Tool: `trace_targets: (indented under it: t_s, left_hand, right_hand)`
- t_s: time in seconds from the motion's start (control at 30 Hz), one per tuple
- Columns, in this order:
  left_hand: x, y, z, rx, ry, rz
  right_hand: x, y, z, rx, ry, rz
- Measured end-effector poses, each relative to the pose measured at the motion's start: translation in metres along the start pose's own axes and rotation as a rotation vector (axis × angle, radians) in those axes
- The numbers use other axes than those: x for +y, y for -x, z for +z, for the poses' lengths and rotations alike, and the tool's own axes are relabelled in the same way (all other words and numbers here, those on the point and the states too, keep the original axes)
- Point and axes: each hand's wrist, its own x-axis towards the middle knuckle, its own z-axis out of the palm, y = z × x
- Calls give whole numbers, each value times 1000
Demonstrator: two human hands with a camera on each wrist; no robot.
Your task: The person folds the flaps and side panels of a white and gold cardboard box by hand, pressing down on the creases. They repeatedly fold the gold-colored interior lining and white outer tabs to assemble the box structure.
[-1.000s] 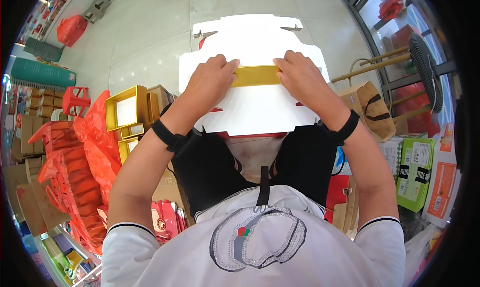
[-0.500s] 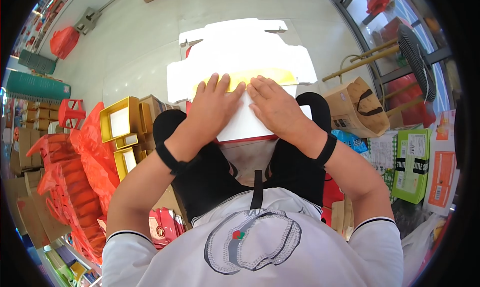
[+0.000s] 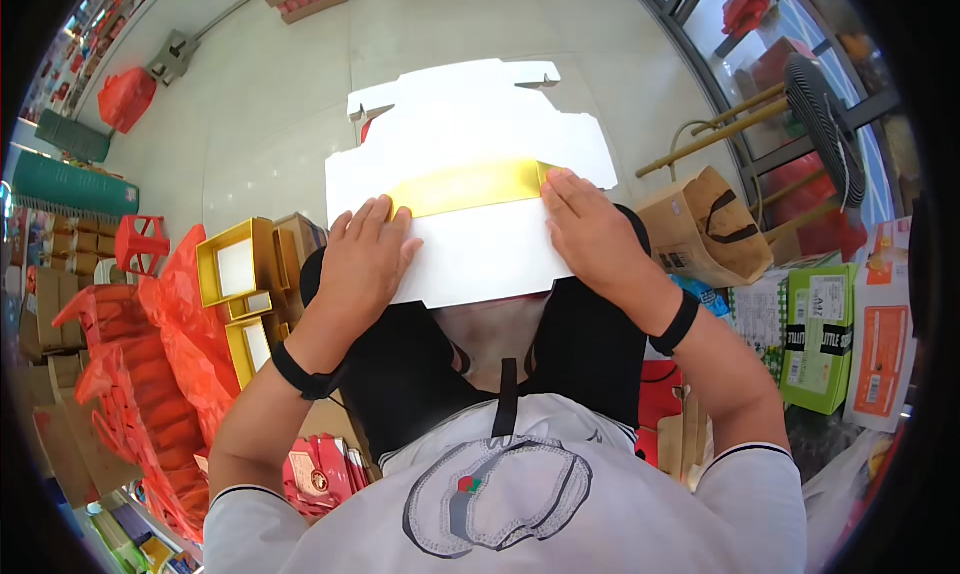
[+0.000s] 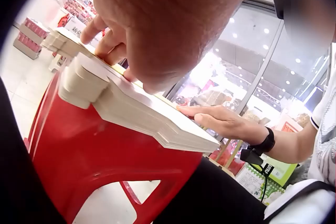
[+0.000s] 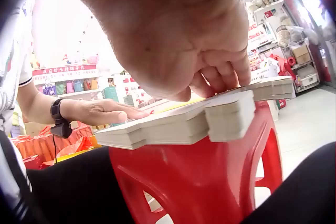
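A stack of white die-cut cardboard sheets (image 3: 470, 254) lies flat across a red plastic stool (image 4: 131, 155) in front of my knees. Across the top sheet runs a shiny gold cardboard strip (image 3: 465, 189). My left hand (image 3: 362, 259) rests at the strip's left end, fingertips on the gold edge and the white card. At the opposite end, the fingertips of my right hand (image 3: 597, 236) press down on the strip, its palm over the sheet's right side. Both wrist views show the fingers reaching down onto the top of the thick stack.
Gold box parts (image 3: 240, 259) stand left of my knee, beside red plastic bags (image 3: 190, 324). To the right are a brown paper bag (image 3: 705, 224) and a green box (image 3: 818, 339). A red stool (image 3: 142, 244) stands farther left on the tiled floor (image 3: 270, 104).
My hands first held the gold strip's ends, then came together flat along its near edge, and have now spread apart to both ends. The strip lies flat across the white sheet.
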Motion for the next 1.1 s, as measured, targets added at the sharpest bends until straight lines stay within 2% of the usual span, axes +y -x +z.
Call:
trace_targets:
  t_s: [0.07,0.2,0.33,0.43,0.47,0.57,0.7,0.73,0.8,0.87,0.97,1.1]
  left_hand:
    - [0,-14,-6,-5,55,-23]
    - [20,-56,-8,103,133,114]
    - [35,-84,7,25,282,150]
    - [36,-101,9,-47,254,72]
    - [32,-105,16,2,290,81]
    - [28,-114,10,-164,365,3]
    - [28,-100,-17,-85,549,10]
    - [29,-97,-28,-61,496,6]
    - [20,-89,-40,97,389,115]
    - [11,-80,-52,258,316,212]
    - [-7,-67,-70,390,295,399]
    - [-29,-56,-80,400,149,453]
  right_hand:
    - [-3,-2,0,14,-9,-14]
    - [-2,0,8,88,-35,10]
    - [2,1,6,44,-101,16]
    - [8,0,1,26,-163,28]
    - [11,-2,-5,33,-194,30]
    - [20,-8,-19,114,-152,62]
    - [48,-16,-35,189,-150,129]
    - [57,-17,-39,209,-186,137]
    - [67,-21,-47,277,-221,125]
    - [72,-25,-58,301,-157,22]
    - [53,-28,-76,345,-122,-119]
    - [13,-21,-81,302,-101,-291]
